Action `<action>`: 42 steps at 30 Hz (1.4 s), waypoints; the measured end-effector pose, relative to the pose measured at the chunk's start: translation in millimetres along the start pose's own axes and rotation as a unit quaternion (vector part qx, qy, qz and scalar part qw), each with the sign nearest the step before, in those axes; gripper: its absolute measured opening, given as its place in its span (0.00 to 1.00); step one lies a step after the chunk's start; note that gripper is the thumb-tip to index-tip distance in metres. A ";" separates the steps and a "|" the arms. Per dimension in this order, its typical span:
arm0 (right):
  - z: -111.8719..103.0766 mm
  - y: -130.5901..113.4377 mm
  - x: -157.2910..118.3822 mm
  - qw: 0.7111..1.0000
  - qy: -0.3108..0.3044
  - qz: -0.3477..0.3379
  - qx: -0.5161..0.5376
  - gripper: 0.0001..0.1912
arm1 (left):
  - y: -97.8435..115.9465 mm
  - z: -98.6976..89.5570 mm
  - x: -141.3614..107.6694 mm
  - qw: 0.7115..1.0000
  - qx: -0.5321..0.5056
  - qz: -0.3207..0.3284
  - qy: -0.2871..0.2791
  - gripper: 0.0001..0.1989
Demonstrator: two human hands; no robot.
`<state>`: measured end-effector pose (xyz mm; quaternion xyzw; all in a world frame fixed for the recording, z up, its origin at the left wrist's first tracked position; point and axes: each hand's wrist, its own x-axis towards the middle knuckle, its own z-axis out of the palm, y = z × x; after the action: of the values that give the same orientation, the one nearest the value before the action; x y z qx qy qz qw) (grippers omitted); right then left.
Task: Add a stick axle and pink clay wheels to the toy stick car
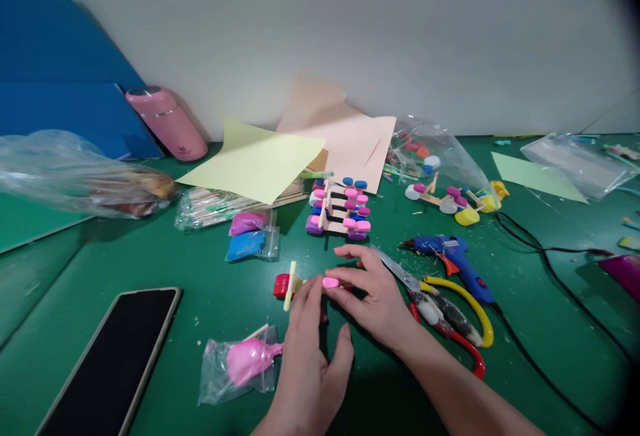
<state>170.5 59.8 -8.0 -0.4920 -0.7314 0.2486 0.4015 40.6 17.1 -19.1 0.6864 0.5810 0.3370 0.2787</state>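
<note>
At the near middle of the green counter (200, 316), the right hand (375, 299) pinched a small pink piece (331, 283) between thumb and forefinger. The left hand (305, 349) reached in beside it, fingers stretched together and thumb apart — whether it gripped anything could not be told. Just left of its fingertips lay a small model (290, 286) with a red part and a pale yellow stick, partly hidden by the hand. Beyond the hands stood a cluster of pink, purple and blue-wheeled models (340, 209). To the right lay scissors (440, 309) and a blue glue gun (450, 256); to the near left, a bag of pink clay (250, 359) and a phone (113, 359).
</note>
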 end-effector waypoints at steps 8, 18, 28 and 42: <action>0.9 0.2 -0.1 1.000 -0.002 0.005 0.002 0.09 | -2.2 0.1 -0.1 1.000 0.005 0.004 0.008 0.25; 1.4 -0.4 -1.4 1.000 -0.001 0.013 0.020 0.15 | -4.0 3.0 -2.8 1.000 -0.004 -0.023 0.009 0.24; 2.5 -1.8 -0.9 0.999 -0.015 0.020 0.019 0.09 | -3.3 1.2 -2.3 1.000 -0.006 -0.005 0.005 0.25; 5.1 -0.9 -0.5 0.999 -0.013 0.025 0.027 0.14 | -4.0 1.3 -1.9 1.000 -0.008 -0.010 0.009 0.24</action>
<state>165.9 59.1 -10.3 -0.4958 -0.7171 0.2844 0.3988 39.0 15.9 -23.3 0.6754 0.5877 0.3447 0.2822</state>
